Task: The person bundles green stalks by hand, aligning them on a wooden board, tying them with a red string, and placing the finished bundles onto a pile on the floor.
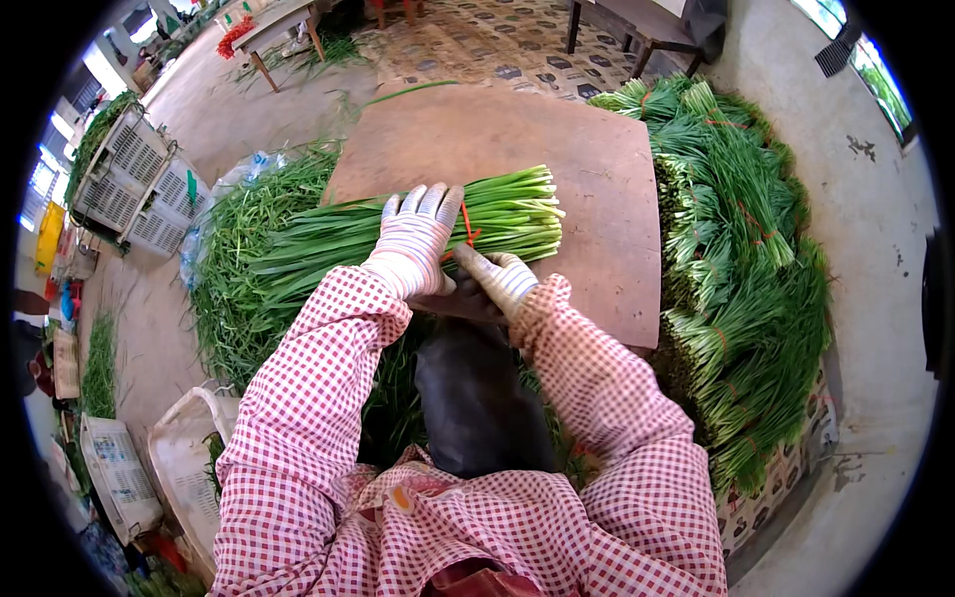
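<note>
A bundle of long green leafy stalks, resembling garlic chives [515, 213], lies across a brown wooden board [597, 172], its pale cut ends to the right. An orange-red tie [468, 224] goes around it near those ends. My left hand [419, 242], in a striped white glove, lies over the bundle just left of the tie, fingers on top and thumb at the near side. My right hand [496, 280], in a soiled striped glove, has its thumb and fingertips at the tie on the near edge; its other fingers are partly hidden below.
Tied green bundles [716, 313] are piled at the right along the wall. Loose leaves [246, 269] are heaped left of the board. White plastic crates [160, 183] and a white basket [186, 448] stand farther left. A wooden table [272, 26] and bench [649, 26] stand beyond.
</note>
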Available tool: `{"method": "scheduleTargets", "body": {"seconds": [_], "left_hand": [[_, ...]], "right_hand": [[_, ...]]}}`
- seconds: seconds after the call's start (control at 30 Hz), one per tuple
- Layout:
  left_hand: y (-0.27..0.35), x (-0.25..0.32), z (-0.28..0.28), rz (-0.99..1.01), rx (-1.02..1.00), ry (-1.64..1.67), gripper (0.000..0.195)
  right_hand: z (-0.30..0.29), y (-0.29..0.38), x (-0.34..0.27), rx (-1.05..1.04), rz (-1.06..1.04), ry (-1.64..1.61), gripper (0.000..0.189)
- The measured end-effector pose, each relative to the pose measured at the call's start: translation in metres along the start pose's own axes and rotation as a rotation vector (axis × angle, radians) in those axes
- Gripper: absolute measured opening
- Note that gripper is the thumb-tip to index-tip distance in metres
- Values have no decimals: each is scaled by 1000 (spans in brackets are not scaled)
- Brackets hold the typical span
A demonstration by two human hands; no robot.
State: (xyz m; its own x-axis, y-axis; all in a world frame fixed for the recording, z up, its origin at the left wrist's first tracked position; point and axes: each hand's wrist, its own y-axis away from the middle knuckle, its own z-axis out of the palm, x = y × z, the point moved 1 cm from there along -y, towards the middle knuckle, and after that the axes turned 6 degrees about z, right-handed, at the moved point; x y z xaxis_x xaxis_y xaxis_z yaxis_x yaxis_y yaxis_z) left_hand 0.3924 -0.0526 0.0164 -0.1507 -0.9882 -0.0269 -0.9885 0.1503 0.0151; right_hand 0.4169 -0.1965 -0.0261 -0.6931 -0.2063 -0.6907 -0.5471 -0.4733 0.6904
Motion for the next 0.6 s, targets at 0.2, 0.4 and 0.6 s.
{"method": "scheduleTargets", "body": {"seconds": [0.2, 0.4, 0.6], "left_hand": [[13, -2, -10, 93, -124, 79, 120], [13, -25, -26, 195, -244, 243, 118], [-12, 27, -22, -9, -26, -32, 116]], "right_hand": [[17, -28, 33, 132, -89, -191, 43], [5, 18, 35, -16, -162, -126, 19], [-25, 38, 37, 168, -734, 344, 17]]}}
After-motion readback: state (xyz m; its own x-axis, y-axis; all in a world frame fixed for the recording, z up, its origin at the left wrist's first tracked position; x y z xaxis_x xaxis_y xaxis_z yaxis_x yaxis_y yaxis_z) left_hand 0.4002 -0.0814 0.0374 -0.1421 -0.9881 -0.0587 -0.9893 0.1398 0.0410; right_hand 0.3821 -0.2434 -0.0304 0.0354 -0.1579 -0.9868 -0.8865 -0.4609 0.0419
